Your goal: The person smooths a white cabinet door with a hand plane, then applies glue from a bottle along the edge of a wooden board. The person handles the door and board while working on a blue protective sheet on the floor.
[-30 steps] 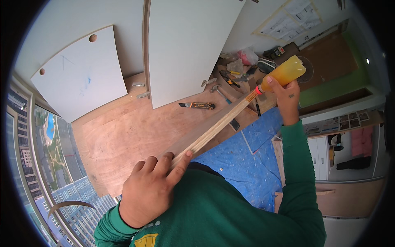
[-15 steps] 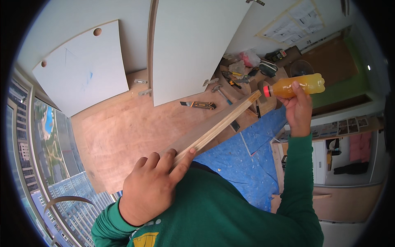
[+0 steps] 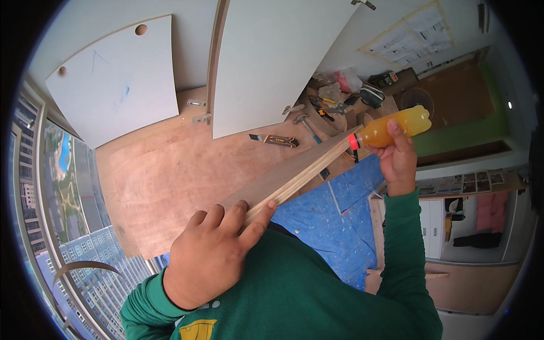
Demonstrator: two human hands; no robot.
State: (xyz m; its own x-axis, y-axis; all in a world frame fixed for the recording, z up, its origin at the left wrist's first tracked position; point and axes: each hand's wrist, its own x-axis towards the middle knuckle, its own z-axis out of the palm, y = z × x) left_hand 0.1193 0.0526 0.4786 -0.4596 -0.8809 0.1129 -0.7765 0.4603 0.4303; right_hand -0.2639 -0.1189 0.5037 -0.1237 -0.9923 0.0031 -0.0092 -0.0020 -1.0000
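My left hand (image 3: 207, 258) grips the near end of a long wooden board (image 3: 306, 177), fingers over its top and thumb along its pale layered edge. The board slants away to the right, edge facing up. In my right hand (image 3: 398, 164) is a clear plastic bottle (image 3: 403, 126) of yellow-orange liquid with a red cap. It tips down to the left, the cap at the board's far end; whether cap and edge touch, I cannot tell.
A utility knife (image 3: 274, 140) and a hammer (image 3: 306, 126) lie on the wooden worktop (image 3: 164, 187). More tools clutter its far corner. A white panel (image 3: 266, 62) stands on it, and another white panel (image 3: 116, 90) leans at left. Blue sheeting (image 3: 331, 221) covers the floor.
My right hand has brought the bottle left and slightly down, tilting its cap lower against or near the board's edge. My left hand keeps its hold, shifted slightly in view.
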